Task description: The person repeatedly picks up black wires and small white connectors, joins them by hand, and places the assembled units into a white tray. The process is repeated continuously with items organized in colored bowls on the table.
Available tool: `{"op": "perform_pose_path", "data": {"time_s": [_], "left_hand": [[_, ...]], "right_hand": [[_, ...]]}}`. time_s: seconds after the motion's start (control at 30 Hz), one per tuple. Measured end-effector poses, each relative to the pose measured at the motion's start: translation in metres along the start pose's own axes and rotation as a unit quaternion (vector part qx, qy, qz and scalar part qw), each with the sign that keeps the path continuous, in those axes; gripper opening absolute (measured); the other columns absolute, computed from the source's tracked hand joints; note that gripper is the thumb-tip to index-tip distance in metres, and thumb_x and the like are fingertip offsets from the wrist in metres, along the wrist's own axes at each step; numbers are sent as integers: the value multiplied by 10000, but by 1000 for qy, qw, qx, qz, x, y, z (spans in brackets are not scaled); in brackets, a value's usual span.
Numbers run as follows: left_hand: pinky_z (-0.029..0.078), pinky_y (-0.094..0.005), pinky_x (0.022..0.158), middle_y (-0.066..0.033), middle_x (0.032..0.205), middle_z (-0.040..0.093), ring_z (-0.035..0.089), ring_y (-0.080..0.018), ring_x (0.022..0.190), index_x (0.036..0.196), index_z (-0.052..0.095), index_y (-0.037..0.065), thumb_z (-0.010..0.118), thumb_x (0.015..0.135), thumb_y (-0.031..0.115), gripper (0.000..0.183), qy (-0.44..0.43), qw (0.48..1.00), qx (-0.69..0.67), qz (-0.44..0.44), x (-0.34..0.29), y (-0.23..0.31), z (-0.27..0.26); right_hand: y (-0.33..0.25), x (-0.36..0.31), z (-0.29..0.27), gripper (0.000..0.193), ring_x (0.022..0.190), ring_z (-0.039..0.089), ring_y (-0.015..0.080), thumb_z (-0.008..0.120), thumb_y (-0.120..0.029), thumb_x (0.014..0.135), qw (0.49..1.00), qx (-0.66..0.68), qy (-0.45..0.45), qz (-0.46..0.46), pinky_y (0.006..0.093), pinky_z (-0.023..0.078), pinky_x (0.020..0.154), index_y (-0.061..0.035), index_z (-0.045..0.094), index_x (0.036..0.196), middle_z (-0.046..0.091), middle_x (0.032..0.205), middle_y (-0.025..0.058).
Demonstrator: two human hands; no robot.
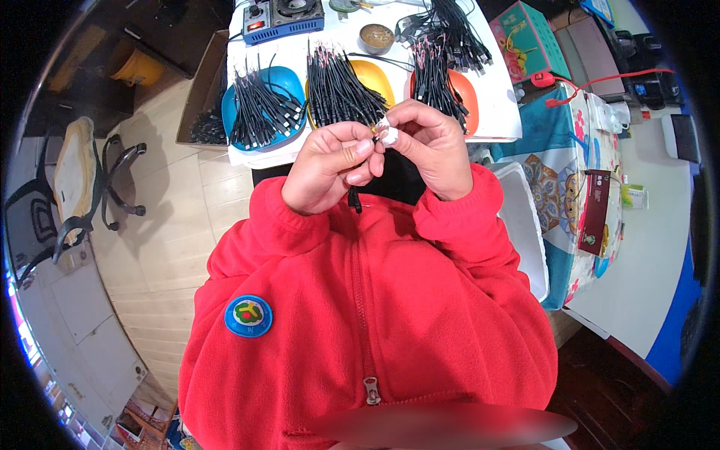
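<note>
The left hand and right hand pinch a cable between them, a two-sided grip likely steadying its thin end; bundles lie just beyond the grip, seemingly for easy reach.

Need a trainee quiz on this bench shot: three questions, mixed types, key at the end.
1. True or false: the orange tray sits between the blue tray and the yellow tray.
2. Which hand has white wrapping at its fingertips?
3. Fill in: the cables heaped on the trays are mostly ____.

Key:
1. False; the yellow tray is the middle one.
2. The right hand.
3. Black.
</note>
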State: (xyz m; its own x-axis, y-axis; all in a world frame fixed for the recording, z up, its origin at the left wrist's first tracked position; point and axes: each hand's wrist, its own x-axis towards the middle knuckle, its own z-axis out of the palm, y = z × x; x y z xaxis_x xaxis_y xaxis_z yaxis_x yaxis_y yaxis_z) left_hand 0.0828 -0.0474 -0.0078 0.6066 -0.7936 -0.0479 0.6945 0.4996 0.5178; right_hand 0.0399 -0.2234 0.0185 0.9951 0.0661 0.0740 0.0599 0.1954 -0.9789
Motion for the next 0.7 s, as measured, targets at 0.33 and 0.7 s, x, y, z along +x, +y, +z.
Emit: {"op": "perform_pose_path", "data": {"time_s": [0.33, 0.7], "left_hand": [[352, -184, 502, -114, 770, 655, 459, -62, 559, 995, 629, -42, 593, 892, 18, 125, 52, 972, 219, 64, -4, -7, 2], [323, -189, 498, -101, 760, 628, 419, -68, 550, 1017, 603, -25, 539, 930, 56, 135, 112, 976, 182, 41, 8, -9, 0]], "right_hand": [[13, -13, -4, 150, 761, 546, 79, 566, -134, 936, 933, 301, -61, 187, 193, 406, 620, -62, 531, 1062, 569, 910, 7], [34, 8, -123, 127, 665, 641, 282, 651, -97, 780, 757, -607, 235, 60, 356, 497, 633, 25, 624, 801, 643, 722, 151]]}}
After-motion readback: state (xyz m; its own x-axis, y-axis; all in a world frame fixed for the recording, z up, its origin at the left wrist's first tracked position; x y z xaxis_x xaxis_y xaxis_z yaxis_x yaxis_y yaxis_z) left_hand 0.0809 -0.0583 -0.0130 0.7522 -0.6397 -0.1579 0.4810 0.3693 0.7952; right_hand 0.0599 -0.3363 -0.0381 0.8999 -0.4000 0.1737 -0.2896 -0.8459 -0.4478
